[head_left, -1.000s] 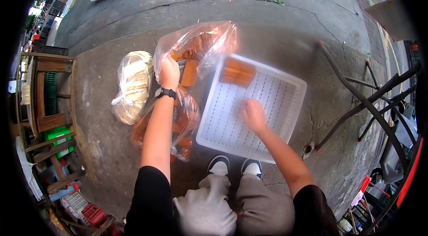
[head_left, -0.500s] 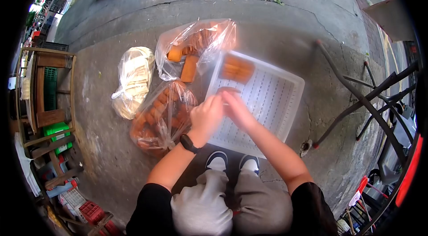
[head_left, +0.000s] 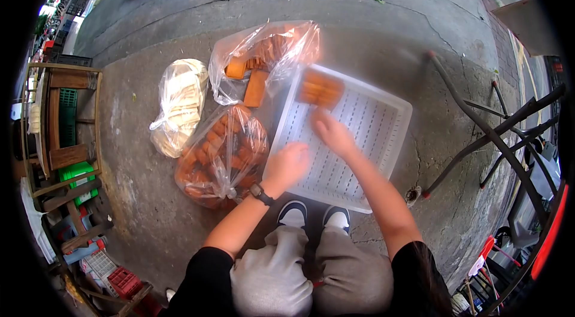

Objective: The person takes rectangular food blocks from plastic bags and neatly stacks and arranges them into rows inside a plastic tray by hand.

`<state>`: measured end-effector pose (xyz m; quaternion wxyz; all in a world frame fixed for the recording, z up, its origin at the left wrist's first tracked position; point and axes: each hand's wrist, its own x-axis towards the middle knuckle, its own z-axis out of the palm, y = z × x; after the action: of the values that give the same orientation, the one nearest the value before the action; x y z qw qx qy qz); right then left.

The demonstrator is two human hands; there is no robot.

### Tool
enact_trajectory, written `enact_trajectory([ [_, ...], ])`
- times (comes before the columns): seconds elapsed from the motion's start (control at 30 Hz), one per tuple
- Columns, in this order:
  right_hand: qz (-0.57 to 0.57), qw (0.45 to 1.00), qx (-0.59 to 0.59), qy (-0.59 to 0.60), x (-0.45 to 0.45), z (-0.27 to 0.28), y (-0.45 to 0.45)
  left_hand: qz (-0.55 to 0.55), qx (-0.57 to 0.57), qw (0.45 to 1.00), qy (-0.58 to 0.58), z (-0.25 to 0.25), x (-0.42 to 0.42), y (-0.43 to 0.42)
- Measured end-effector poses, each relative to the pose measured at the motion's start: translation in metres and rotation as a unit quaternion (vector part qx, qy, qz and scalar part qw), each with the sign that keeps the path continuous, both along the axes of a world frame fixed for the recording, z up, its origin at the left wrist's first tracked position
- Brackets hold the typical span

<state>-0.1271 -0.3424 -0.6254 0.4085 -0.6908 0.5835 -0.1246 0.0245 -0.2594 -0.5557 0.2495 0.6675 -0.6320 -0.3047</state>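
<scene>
1. Over the white tray (head_left: 374, 128), both hands, blurred. Left hand (head_left: 290, 165) is above the tray's left side, fingers loosely bent; right hand (head_left: 331, 131) points at the brown blocks (head_left: 321, 89). Cannot tell whether either grips anything, or whether the right touches the blocks.
2. Brown blocks sit in a row in the tray's far left corner. Probably light singly, soft but firm, perhaps moist and slippery; edges could break under a pinch. Best hold: flat fingers along both long sides.
3. Left of the tray, an open clear bag (head_left: 302, 40) of similar blocks, one loose block (head_left: 256, 88) at its mouth. Film looks thin and floppy; lift by the rim.
4. Nearer, a gathered bag (head_left: 221, 164) of brown pieces; beyond it, a bag of pale slices (head_left: 182, 100).
5. Farther out: wooden frame (head_left: 67, 161) left, dark metal legs (head_left: 488, 134) right.
</scene>
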Motion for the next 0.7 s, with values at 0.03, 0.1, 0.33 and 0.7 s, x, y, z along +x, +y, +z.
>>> enact_trajectory([
  [0.03,0.043,0.996,-0.048,0.056,0.000,0.001,-0.001,0.007,0.013,1.000,0.012,-0.004,0.003,0.001],
  [0.1,0.100,0.979,-0.130,0.124,0.000,0.006,-0.005,0.023,0.055,0.998,0.025,-0.006,0.009,-0.001],
  [0.33,0.081,0.939,-0.295,0.159,0.013,0.001,-0.025,0.045,0.061,0.992,0.097,-0.017,0.012,-0.003],
  [0.7,0.012,0.925,-0.351,0.142,0.023,0.001,-0.036,0.049,0.079,0.988,0.121,-0.022,0.013,-0.009],
])
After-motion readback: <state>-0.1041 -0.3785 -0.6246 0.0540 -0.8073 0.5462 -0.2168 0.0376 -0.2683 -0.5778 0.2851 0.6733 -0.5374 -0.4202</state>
